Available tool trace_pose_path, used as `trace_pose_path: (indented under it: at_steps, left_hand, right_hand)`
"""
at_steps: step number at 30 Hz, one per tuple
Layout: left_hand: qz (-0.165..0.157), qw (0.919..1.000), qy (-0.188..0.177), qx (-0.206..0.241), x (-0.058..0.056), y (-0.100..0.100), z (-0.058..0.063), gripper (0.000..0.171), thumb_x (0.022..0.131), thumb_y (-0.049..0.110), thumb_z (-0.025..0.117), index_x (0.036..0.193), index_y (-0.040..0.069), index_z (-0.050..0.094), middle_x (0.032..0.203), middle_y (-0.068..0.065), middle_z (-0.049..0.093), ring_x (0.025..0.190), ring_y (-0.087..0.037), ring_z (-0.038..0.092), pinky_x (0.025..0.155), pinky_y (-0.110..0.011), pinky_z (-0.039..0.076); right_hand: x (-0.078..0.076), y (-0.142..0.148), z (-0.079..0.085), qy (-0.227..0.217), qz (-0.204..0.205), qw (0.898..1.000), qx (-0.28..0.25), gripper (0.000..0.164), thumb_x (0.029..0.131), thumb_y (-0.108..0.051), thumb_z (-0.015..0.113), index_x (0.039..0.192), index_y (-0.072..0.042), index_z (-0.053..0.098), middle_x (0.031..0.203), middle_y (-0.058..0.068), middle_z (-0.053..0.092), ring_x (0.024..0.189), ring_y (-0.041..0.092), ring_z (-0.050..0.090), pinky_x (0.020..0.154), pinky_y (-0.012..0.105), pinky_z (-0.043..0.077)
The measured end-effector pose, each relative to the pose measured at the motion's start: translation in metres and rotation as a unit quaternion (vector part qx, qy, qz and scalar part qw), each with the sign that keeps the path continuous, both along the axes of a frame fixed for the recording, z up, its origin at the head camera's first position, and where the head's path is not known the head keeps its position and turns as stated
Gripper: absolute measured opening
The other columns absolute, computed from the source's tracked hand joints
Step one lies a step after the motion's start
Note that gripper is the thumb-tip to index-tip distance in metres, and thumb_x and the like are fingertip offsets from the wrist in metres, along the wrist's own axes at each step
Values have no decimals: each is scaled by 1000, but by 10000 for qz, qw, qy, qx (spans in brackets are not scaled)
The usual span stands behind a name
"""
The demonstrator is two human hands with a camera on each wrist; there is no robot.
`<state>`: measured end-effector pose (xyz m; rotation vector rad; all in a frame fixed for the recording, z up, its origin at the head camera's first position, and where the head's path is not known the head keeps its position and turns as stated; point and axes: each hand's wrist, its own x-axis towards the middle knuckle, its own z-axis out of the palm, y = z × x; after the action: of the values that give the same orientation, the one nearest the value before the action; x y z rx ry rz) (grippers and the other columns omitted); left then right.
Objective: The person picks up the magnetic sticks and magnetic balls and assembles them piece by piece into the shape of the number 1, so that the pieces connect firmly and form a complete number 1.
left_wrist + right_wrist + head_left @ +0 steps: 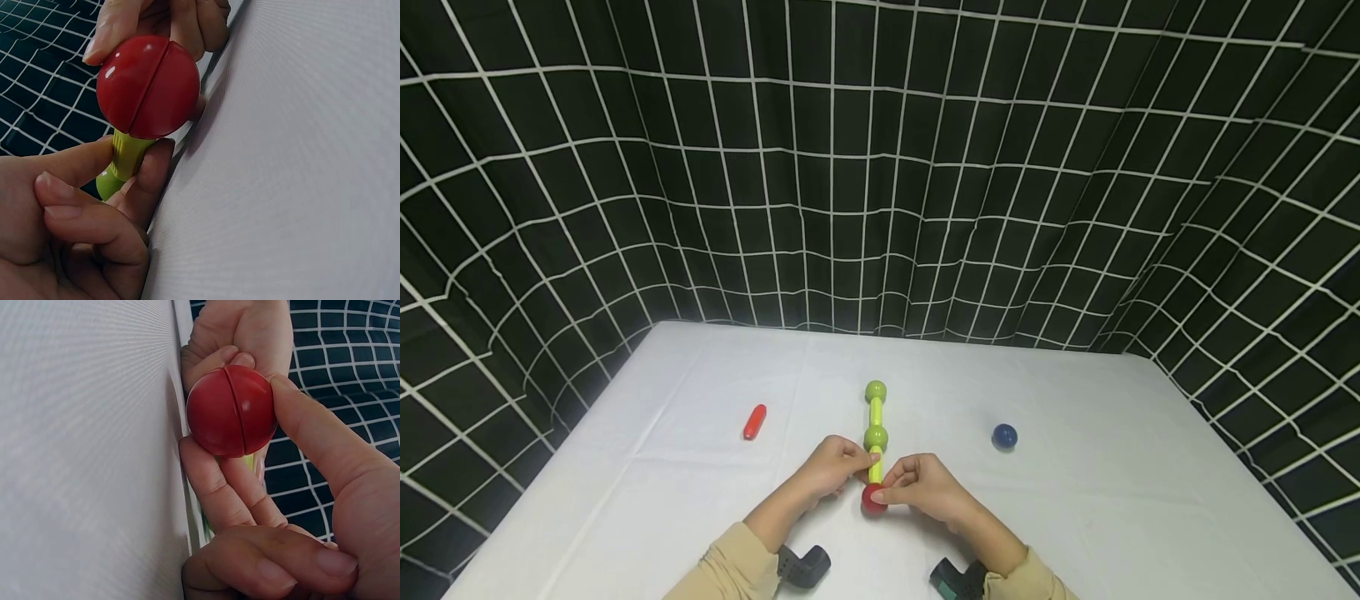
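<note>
A straight chain of balls and rods lies along the middle of the table. A green ball (876,391) forms its far end, a yellow-green rod (876,412) joins that to a second green ball (876,437), and a nearer yellow-green rod (128,155) leads to a red ball (149,86) at the near end. My left hand (835,468) pinches the nearer rod between thumb and fingers. With thumb and fingertips, my right hand (928,490) grips the red ball, which has a groove round it. In the right wrist view the red ball hides most of the rod.
A red rod (755,422) lies on the white table (700,500) to the left. To the right sits a dark blue ball (1004,437). Black curtains (895,167) with a white grid stand behind and on both sides. Dark wrist devices (805,567) are by both sleeves.
</note>
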<state>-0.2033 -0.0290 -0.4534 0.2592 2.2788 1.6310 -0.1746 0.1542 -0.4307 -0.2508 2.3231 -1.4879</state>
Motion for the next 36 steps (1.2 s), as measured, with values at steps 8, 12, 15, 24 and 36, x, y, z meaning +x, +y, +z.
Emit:
trace_pose_path:
  at_steps: [8,12,15,24,36]
  left_hand:
    - [-6,10000,-27,28,0,0,0,30,89,29,60,82,1,69,65,2,61,39,-3,28,37,-17,26]
    - [-15,10000,-19,56,0,0,1,30,88,29,60,82,1,69,65,2,61,39,-3,28,37,-17,25]
    - [-18,10000,-2,58,0,0,1,30,88,29,60,82,1,69,65,2,60,39,-3,28,37,-16,26]
    - [11,10000,8,16,0,0,0,31,88,30,60,82,1,69,64,3,61,40,-3,29,37,-16,26]
    - [336,9991,190,-193,-7,-14,7,30,87,31,61,90,3,69,70,-2,70,48,-6,42,46,-21,35]
  right_hand:
    - [1,0,1,13,-2,10000,40,26,72,-21,78,80,-1,64,62,-5,58,58,9,39,50,21,30]
    - [1,0,1,61,3,10000,58,27,71,-21,79,81,-1,63,64,-4,60,60,10,41,51,21,31]
    - [0,0,1,107,22,9999,50,28,71,-20,79,81,0,63,66,-3,61,62,10,43,52,21,33]
    - [0,0,1,101,39,9999,39,29,71,-20,80,82,0,62,67,-2,61,65,11,45,54,22,34]
    - [1,0,1,45,-31,10000,20,26,72,-20,78,81,0,63,63,-4,59,58,10,41,50,21,32]
